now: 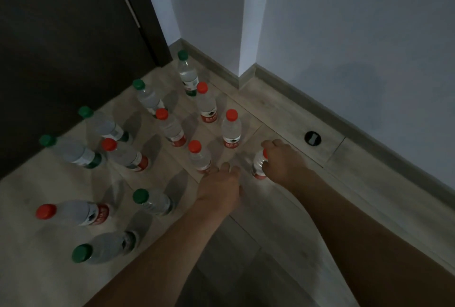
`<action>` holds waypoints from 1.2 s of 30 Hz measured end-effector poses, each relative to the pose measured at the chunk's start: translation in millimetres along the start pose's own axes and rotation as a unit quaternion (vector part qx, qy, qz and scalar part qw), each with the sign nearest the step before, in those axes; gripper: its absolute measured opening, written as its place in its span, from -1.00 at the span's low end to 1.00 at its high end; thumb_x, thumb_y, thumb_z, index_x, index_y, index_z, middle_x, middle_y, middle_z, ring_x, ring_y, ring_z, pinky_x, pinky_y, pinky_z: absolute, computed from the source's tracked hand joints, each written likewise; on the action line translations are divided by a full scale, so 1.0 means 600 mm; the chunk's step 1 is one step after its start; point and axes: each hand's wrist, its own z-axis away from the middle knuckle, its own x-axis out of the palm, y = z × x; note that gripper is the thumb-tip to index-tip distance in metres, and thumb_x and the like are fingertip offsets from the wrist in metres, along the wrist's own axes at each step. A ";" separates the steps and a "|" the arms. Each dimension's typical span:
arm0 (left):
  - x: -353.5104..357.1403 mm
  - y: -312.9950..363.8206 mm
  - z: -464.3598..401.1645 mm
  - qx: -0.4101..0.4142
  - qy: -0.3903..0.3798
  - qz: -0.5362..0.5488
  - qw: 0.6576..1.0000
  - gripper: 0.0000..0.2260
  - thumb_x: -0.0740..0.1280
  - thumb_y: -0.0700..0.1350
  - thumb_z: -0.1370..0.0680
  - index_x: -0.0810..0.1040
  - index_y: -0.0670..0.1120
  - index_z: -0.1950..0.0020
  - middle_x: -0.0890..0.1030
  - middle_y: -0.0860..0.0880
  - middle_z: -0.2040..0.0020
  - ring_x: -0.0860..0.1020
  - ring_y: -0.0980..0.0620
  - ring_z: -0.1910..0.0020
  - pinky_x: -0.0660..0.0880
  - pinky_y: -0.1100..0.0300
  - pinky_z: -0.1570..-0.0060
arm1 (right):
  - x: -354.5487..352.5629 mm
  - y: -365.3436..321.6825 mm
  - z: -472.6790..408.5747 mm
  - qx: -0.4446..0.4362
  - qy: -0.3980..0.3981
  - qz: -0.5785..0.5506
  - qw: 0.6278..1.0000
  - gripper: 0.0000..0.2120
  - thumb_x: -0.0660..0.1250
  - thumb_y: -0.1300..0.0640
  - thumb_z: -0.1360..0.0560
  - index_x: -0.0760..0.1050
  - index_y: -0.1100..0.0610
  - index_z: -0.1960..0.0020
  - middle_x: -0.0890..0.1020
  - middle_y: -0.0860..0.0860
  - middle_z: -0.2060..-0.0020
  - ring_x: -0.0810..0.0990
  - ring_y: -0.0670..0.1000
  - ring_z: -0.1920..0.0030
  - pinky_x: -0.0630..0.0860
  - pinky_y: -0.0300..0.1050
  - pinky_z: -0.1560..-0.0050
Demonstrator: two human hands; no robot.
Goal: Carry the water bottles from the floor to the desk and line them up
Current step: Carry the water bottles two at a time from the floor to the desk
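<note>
On the floor [283, 119] near the wall corner, the water bottles [170, 127] stood upright in loose rows, red-capped and green-capped. Right hand [280, 161] had its fingers wrapped around the neck of the red-capped bottle [259, 167] nearest the skirting board. Left hand [221, 188] reached, fingers loosely curled and holding nothing, toward an adjacent red-capped bottle [199, 156]
</note>
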 end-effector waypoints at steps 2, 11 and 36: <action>0.012 -0.005 -0.002 0.000 -0.003 0.003 1.000 -0.56 0.29 0.01 -0.58 0.33 -0.08 -0.42 0.41 -0.11 -0.34 0.46 -0.14 -0.27 0.46 0.03 -0.14 | 0.016 0.000 -0.013 0.006 0.009 0.003 1.000 -0.51 0.34 0.14 -0.48 0.34 0.14 -0.39 0.41 0.14 -0.27 0.47 0.18 -0.22 0.48 0.04 -0.14; 0.020 -0.022 0.004 -0.019 -0.008 0.015 1.000 -0.70 0.34 -0.17 -0.56 0.44 -0.14 -0.28 0.40 -0.12 -0.31 0.50 -0.09 -0.20 0.48 0.12 -0.08 | 0.051 0.001 -0.018 0.023 0.031 -0.043 0.998 -0.75 0.33 0.23 -0.49 0.46 0.18 -0.16 0.39 0.14 -0.12 0.51 0.12 0.04 0.54 -0.01 0.03; -0.934 0.206 0.434 -0.058 0.096 0.051 0.992 -0.64 0.42 -0.07 -0.47 0.48 -0.09 -0.24 0.48 -0.06 -0.19 0.55 -0.06 -0.10 0.53 0.10 -0.07 | -0.875 -0.172 0.572 0.095 0.063 -0.098 0.989 -0.70 0.38 0.11 -0.42 0.53 0.16 -0.12 0.39 0.05 0.06 0.56 0.15 0.02 0.50 -0.08 0.10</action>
